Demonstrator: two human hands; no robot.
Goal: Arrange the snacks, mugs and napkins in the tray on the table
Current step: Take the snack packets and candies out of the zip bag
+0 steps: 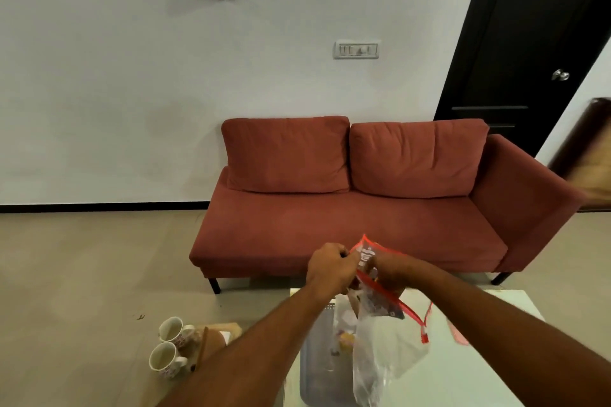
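Note:
A clear plastic bag (386, 340) with a red zip edge hangs over the white table (479, 357). My left hand (330, 269) pinches the bag's top rim. My right hand (388, 274) is pushed inside the bag's mouth, seen through the plastic; what it grips is unclear. Snack items show dimly inside the bag. A grey metal tray (319, 357) lies on the table under the bag. Two white patterned mugs (170, 329) (163, 358) stand on a low wooden board (215, 337) to the left of the table.
A red sofa (347, 218) stands beyond the table against a white wall. A dark door (529, 43) is at the right. Tiled floor (82, 274) spreads to the left. A pink item (458, 334) lies on the table, right of the bag.

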